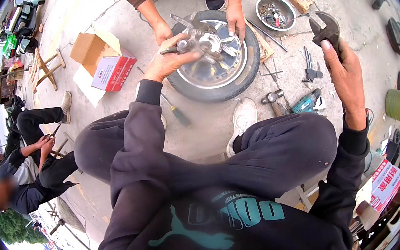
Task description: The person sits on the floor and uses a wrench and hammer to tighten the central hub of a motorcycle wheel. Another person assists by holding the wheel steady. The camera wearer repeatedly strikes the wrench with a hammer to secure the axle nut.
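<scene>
A wheel [248, 74] with a black tyre and silver rim lies flat on the ground before me. A metal puller [208, 48] with several arms sits over its hub. My left hand [165, 64] is closed round one of the puller's arms at the left. Raised at the right, well apart from the wheel, my right hand [346, 72] grips an adjustable wrench [326, 29] with its jaws upward. Across from me, a co-worker's hands [235, 18] hold the wheel and puller from the far side.
An open cardboard box [112, 71] stands left of the wheel, near a screwdriver [180, 116]. To the right are a metal bowl [290, 23] of small parts, a caliper [310, 69], a hammer [272, 97] and a teal power drill [306, 102]. Another person [29, 161] sits at the left.
</scene>
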### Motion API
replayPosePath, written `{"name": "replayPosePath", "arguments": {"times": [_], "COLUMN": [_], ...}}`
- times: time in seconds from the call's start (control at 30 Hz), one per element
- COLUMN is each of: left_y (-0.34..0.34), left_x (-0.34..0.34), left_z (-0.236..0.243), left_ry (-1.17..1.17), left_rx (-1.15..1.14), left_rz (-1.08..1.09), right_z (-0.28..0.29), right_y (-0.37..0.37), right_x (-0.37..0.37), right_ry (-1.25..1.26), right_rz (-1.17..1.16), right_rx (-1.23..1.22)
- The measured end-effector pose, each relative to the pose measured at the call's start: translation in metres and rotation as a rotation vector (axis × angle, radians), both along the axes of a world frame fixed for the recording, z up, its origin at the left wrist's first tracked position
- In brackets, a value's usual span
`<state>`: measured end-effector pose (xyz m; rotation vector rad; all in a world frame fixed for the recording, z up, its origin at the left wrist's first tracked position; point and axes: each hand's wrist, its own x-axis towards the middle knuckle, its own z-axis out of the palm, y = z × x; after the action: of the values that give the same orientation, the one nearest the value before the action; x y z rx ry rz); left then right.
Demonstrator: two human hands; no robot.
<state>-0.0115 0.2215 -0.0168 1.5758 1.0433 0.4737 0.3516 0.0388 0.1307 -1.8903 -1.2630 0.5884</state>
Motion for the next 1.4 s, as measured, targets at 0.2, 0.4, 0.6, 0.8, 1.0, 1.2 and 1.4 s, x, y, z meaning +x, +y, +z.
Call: {"name": "replayPosePath", "arguments": {"times": [0.2,0.4,0.6,0.8,1.0,1.2,1.4], "left_y": [0.013,0.023,0.009,0.003,0.004,0.009,0.006], "left_x": [-0.007,-0.011,0.004,0.004,-0.001,-0.008,-0.006], "left_z": [0.009,-0.012,-0.014,-0.001,0.015,0.021,0.017], "left_ry": [-0.077,-0.085,-0.133,-0.123,-0.088,-0.166,-0.226], "left_rx": [-0.010,0.000,0.194,0.219,0.203,0.008,-0.011], "left_rz": [-0.225,-0.243,-0.105,-0.080,-0.166,-0.266,-0.209], "right_z": [0.054,0.003,-0.009,0.005,0.007,-0.029,-0.008], "right_y": [0.030,0.004,0.026,0.074,0.093,0.073,0.080], "right_x": [-0.084,-0.162,-0.174,-0.159,-0.155,-0.163,-0.159], "right_ry": [-0.218,-0.276,0.503,0.321,0.232,0.347,0.104], "right_rz": [0.436,0.626,0.147,0.352,0.409,0.345,0.376], "right_rx": [-0.251,-0.542,-0.412,-0.555,-0.623,-0.510,-0.569]}}
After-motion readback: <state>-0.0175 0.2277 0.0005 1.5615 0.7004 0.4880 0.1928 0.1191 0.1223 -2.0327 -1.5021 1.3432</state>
